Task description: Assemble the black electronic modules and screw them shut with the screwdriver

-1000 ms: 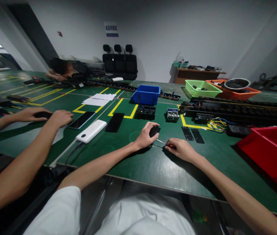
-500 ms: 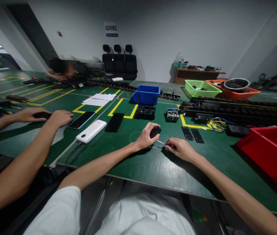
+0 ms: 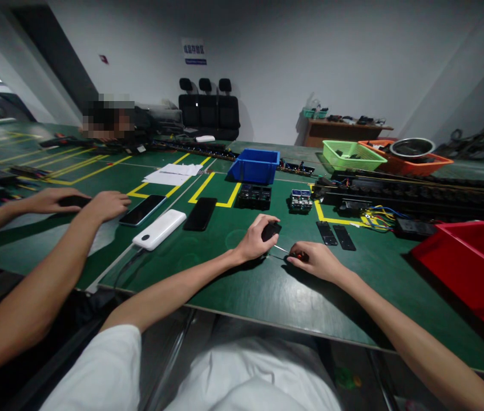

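My left hand (image 3: 258,238) is closed around a small black box-shaped part (image 3: 271,230), holding it just over the green table (image 3: 225,285). In my right hand (image 3: 315,261) is a screwdriver (image 3: 299,256) with a dark and red handle, lying nearly level. Its thin metal shaft points left, and the tip reaches the side of the black part by my left fingers; the exact contact is hidden. Beyond my hands stand black square modules (image 3: 254,196) and a small module with a silvery body (image 3: 301,200). Two flat black plates (image 3: 336,236) lie to the right.
A black phone (image 3: 200,214), a white power bank (image 3: 160,229) and another phone (image 3: 143,210) lie left. A co-worker's hands (image 3: 105,206) rest near them. A blue bin (image 3: 254,165) stands behind; a red bin (image 3: 468,274) and wired black rails (image 3: 417,197) are right.
Almost nothing differs. My left hand keeps the black part in place, and my right hand with the screwdriver has barely shifted.
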Available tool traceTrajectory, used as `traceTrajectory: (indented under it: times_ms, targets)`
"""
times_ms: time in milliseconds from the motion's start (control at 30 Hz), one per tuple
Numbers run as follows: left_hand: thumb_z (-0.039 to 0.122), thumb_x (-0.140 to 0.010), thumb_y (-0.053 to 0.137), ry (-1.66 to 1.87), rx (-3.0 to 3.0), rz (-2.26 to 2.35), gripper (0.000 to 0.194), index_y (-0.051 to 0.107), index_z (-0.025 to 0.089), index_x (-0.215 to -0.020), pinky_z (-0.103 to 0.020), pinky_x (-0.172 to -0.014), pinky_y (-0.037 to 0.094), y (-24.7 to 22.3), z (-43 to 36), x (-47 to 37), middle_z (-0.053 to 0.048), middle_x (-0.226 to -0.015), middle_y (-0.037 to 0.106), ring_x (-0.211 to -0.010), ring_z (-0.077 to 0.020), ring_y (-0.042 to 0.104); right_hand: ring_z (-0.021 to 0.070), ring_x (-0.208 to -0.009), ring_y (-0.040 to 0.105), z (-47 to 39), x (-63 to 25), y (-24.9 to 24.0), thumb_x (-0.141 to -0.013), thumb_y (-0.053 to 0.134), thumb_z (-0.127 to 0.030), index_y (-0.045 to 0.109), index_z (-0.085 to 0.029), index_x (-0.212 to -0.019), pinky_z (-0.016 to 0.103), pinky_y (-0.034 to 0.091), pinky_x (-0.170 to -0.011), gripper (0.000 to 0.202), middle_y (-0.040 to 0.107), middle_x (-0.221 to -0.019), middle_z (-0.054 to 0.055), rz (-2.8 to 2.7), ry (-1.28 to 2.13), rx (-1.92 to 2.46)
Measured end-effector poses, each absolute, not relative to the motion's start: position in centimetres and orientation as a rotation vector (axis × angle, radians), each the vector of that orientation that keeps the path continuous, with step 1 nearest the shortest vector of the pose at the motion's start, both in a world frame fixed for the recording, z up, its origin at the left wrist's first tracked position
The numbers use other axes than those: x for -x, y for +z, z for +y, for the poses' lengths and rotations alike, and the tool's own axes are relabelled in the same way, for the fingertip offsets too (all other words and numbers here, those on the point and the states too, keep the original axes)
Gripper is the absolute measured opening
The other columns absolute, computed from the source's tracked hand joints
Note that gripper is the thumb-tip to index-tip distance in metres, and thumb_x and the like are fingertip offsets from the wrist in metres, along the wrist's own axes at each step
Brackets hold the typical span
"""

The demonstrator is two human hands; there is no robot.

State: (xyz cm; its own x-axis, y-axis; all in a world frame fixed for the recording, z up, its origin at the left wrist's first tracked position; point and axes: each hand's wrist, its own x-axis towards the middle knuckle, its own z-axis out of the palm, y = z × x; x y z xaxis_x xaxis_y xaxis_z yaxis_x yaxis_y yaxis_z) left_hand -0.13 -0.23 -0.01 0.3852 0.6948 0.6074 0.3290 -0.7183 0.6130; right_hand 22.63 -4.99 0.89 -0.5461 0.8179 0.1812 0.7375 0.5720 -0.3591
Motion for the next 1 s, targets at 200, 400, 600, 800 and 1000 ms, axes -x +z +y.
traceTrajectory:
  times_ms: [200, 400, 600, 800, 1000]
  targets:
    - [0.021, -0.084, 0.059, 1.288, -2.245, 0.874, 0.034, 0.052, 0.02, -0.118, -0.034, -0.096, 0.045, -0.1, -0.2, 0.2, -0.007, -0.112, 0.053, -0.105, -0.0196, 0.055, 0.0159, -0.072, 0.062, -4.7, -22.7, 0.4, -0.09, 0.056, -0.033, 0.062, -0.02, -0.088, 0.023, 0.039, -0.064, 0.015, 0.068, -0.08, 0.004, -2.493, 0.34, 1.26]
    - [0.02, -0.084, 0.059, 1.322, -2.245, 0.858, 0.033, 0.052, 0.019, -0.117, -0.034, -0.096, 0.044, -0.2, -0.1, 0.1, -0.007, -0.112, 0.053, -0.106, -0.0197, 0.054, 0.0169, -0.078, 0.063, -4.5, -22.8, 0.2, -0.094, 0.051, -0.031, 0.063, -0.02, -0.094, 0.024, 0.041, -0.068, 0.016, 0.068, -0.087, 0.005, -2.445, 0.416, 1.213]
    - [0.02, -0.084, 0.059, 1.33, -2.239, 0.864, 0.034, 0.052, 0.019, -0.117, -0.033, -0.095, 0.045, -0.3, -0.1, 0.1, -0.007, -0.112, 0.053, -0.105, -0.0196, 0.054, 0.015, -0.066, 0.059, -4.6, -22.6, 0.2, -0.089, 0.056, -0.036, 0.062, -0.018, -0.1, 0.025, 0.041, -0.062, 0.021, 0.065, -0.075, 0.003, -2.338, 0.604, 1.233]
    - [0.021, -0.084, 0.059, 1.337, -2.22, 0.895, 0.034, 0.052, 0.019, -0.117, -0.033, -0.092, 0.045, -0.3, 0.0, 0.2, -0.007, -0.111, 0.053, -0.102, -0.0192, 0.055, 0.0132, -0.064, 0.056, -4.2, -22.8, -0.2, -0.077, 0.069, -0.033, 0.062, -0.017, -0.084, 0.025, 0.043, -0.059, 0.019, 0.062, -0.072, 0.001, -2.15, 0.774, 1.219]
    - [0.019, -0.084, 0.059, 1.355, -2.223, 0.898, 0.034, 0.052, 0.019, -0.117, -0.034, -0.095, 0.045, -0.2, 0.1, 0.2, -0.007, -0.111, 0.053, -0.104, -0.0194, 0.054, 0.012, -0.05, 0.056, -4.1, -22.7, -0.5, -0.076, 0.07, -0.045, 0.059, -0.016, -0.08, 0.022, 0.043, -0.044, 0.031, 0.06, -0.063, -0.001, -1.917, 1.211, 1.232]
